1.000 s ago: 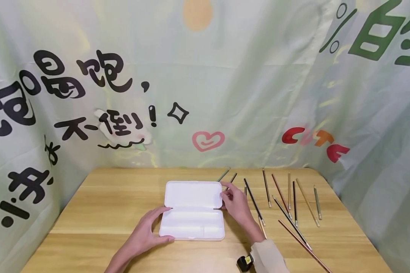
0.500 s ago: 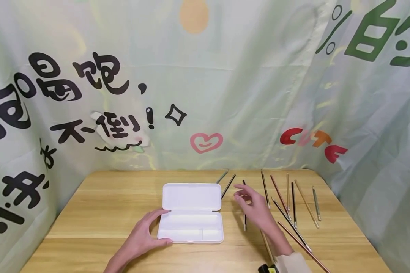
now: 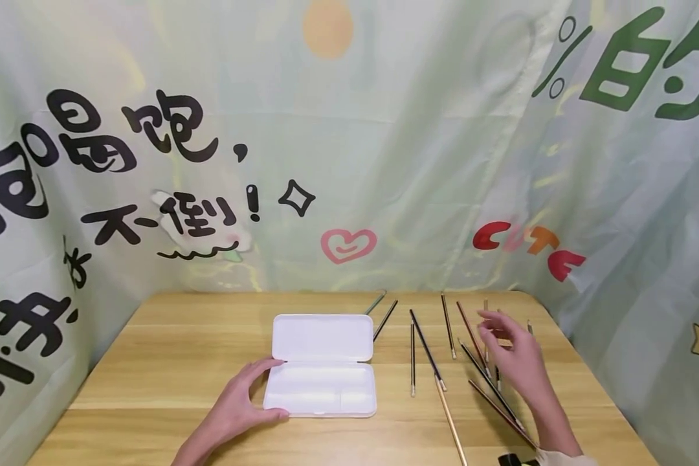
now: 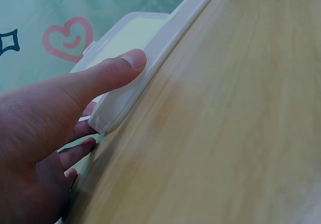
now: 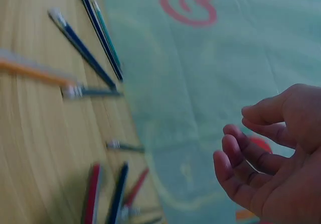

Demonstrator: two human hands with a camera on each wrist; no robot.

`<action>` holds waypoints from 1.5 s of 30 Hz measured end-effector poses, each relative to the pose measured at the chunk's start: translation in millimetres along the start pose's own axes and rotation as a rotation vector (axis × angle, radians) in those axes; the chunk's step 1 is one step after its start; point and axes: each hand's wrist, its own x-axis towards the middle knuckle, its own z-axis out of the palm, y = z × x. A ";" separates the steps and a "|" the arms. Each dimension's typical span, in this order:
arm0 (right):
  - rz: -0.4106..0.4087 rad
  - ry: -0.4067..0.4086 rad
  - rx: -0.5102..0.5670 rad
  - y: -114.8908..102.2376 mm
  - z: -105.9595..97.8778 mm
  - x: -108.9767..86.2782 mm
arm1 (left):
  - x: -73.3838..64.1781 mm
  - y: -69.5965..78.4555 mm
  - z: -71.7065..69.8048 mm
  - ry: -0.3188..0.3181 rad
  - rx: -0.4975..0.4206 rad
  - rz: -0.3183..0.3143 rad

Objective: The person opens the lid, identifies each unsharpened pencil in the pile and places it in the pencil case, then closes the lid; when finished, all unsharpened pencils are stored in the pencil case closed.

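Note:
A white pencil case (image 3: 323, 338) lies with its lid folded back on the table, its divided tray bare inside. My left hand (image 3: 233, 402) grips its left end, thumb at the front edge and fingers round the back; the left wrist view shows the thumb (image 4: 118, 69) against the case's white side. My right hand (image 3: 517, 359) hovers over the pencils on the right with loosely bent fingers, holding nothing. Beneath it are a dark red pencil (image 3: 501, 412) and a black pencil (image 3: 483, 372), both partly overlapped by others or the arm.
Several more pencils lie scattered between case and right hand, among them a tan pencil (image 3: 451, 421), a dark blue pencil (image 3: 426, 346) and a black pencil (image 3: 412, 362). A green pencil (image 3: 376, 302) pokes out behind the lid. A printed curtain (image 3: 419, 162) borders the wooden table (image 3: 169, 336).
My right hand has let go of the lid's right edge and moved rightward over the pencils. The left hand keeps its hold; the case shifts slightly left in view.

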 end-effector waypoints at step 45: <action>0.176 -0.031 -0.257 80.5 -27.0 -11.8 | -1.8 -3.0 0.1 0.010 0.008 0.048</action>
